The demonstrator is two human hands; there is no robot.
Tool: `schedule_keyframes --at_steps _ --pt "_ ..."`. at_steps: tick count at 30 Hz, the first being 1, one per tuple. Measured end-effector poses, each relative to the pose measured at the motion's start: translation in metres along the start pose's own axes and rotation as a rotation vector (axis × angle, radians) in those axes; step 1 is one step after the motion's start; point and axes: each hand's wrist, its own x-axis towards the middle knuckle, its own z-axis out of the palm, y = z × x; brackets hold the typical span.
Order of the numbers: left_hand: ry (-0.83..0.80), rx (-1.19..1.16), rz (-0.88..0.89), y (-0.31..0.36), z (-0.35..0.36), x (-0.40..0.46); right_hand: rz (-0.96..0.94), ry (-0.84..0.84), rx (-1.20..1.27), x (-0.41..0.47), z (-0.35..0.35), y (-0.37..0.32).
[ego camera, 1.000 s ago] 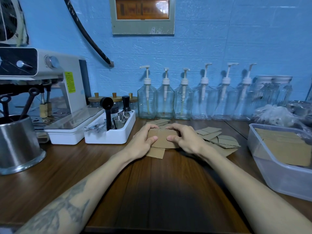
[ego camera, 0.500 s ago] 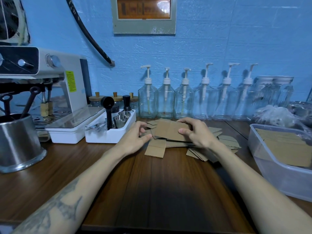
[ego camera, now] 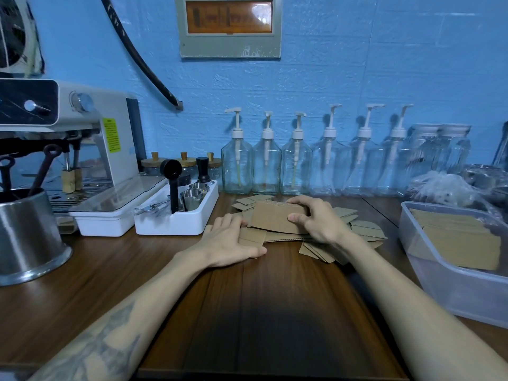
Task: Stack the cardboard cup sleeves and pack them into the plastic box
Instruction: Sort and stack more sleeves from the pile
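Note:
Flat brown cardboard cup sleeves lie scattered on the wooden counter in front of the pump bottles. My right hand grips a small stack of sleeves by its right end and holds it tilted above the pile. My left hand lies flat on a single sleeve at the pile's near left, fingers straight. The clear plastic box stands at the right edge and holds a stack of packed sleeves.
A white tray of metal cups and a black scoop sits left of the pile, beside an espresso machine. A steel canister stands far left. Glass pump bottles line the blue wall; a plastic bag lies behind the box.
My right hand lifted the stack off the counter and now holds it alone. My left hand let go of the stack and dropped flat onto a loose sleeve at the near left.

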Motion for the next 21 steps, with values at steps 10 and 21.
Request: schedule_keyframes --at_steps 10,21 --pt "-0.240 -0.450 0.060 -0.048 -0.035 -0.012 0.043 0.042 0.042 0.000 -0.004 0.001" --pt "0.034 -0.745 0.097 -0.047 -0.046 -0.011 0.060 0.035 0.117 0.000 -0.004 -0.001"
